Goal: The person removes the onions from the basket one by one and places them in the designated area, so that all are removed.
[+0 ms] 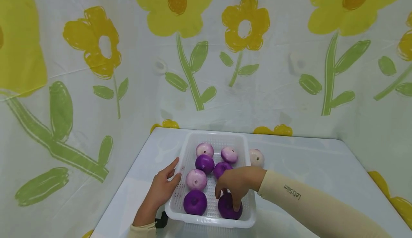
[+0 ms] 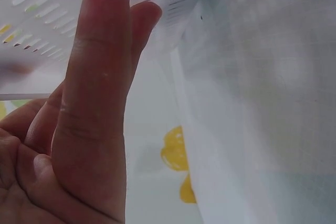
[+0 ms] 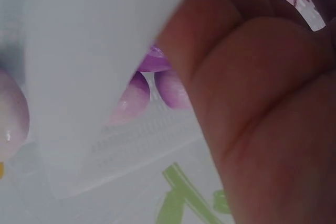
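Observation:
A white plastic basket [image 1: 207, 221] with slotted walls holds several onions, some dark purple and some pale pink. My right hand [image 1: 239, 182] reaches over the basket's right side, fingers curled down round a dark purple onion [image 1: 229, 211] in the near right corner; in the right wrist view the palm [image 3: 262, 93] hides that onion. Left of it lies another dark purple onion [image 1: 195, 202], with a pale pink onion [image 1: 196, 179] just behind. My left hand [image 1: 163, 188] is at the basket's left wall, its fingers extended; the left wrist view shows a straight finger [image 2: 97, 77] beside the slots.
A pale onion [image 1: 256, 157] lies on the white table [image 1: 299, 166] outside the basket's right wall. Behind the table hangs a flower-printed sheet [image 1: 276, 88], which also runs along both sides. A small black object [image 1: 162, 220] shows by the left wrist.

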